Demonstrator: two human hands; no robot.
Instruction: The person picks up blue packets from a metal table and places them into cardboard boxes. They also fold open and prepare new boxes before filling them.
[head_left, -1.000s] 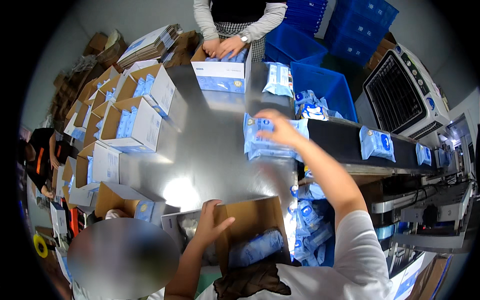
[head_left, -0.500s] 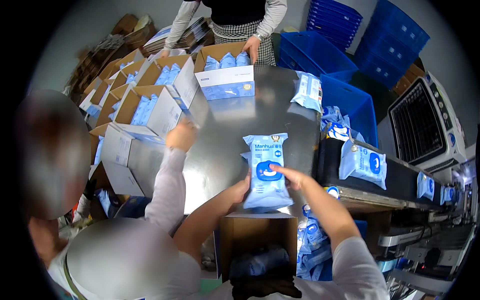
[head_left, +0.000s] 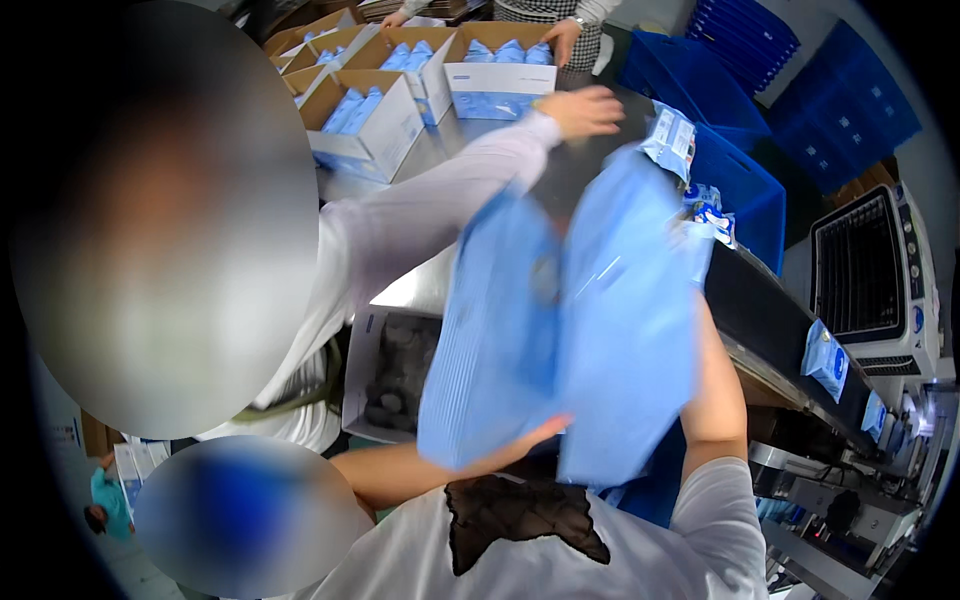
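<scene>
Two pale blue soft packs of wipes fill the middle of the view, raised close and blurred by motion. The left pack of wipes (head_left: 490,340) leans beside the right pack of wipes (head_left: 630,330), a narrow gap showing between their upper parts. My left hand (head_left: 540,432) grips the left pack near its lower end; part of that hand is hidden. Along the right pack's outer edge rises my right forearm (head_left: 718,390). The pack covers my right hand's fingers, but it appears held up by that hand.
A co-worker's arm (head_left: 450,190) stretches across the metal table (head_left: 425,285) from the left. Filled cartons (head_left: 375,135) line the far left, where another person holds a carton (head_left: 500,90). At right are a blue crate (head_left: 740,190), a conveyor (head_left: 760,310) carrying packs and an air cooler (head_left: 865,280).
One pack lay face up between my hands over the table; now two packs are raised close. The view has shifted, and the co-worker's arm has reached farther right.
</scene>
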